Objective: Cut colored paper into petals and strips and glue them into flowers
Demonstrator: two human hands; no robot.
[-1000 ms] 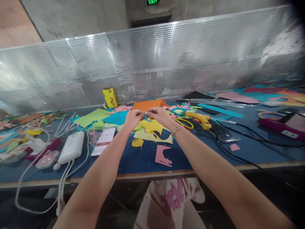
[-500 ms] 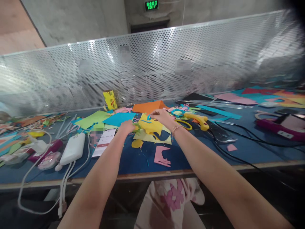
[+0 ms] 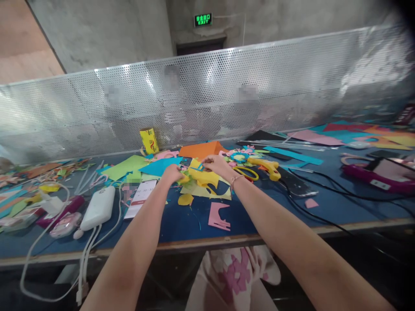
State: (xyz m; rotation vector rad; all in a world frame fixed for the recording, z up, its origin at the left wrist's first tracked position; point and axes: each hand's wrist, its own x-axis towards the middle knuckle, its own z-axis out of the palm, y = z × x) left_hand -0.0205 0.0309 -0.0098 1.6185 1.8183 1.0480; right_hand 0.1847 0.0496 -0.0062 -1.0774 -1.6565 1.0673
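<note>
My right hand is closed in a pinch above the yellow cut paper, with a small blue paper strip at its fingertips. To its left, my left hand has its fingers bent together beside a small yellow piece. What those fingers hold, if anything, is too small to make out. Under the yellow paper lies a pale yellow sheet with cut-outs. A round yellow piece and a pink paper offcut lie nearer the table edge.
A yellow glue gun with a black cable lies right of my hands. Leftward are a phone and a white power bank with cables. Behind stand an orange folded sheet, a yellow packet and a perforated metal screen.
The view has tilted up slightly, so the table sits a little lower. Both hands stay over the yellow paper, and the blue strip at my right fingertips has shifted slightly.
</note>
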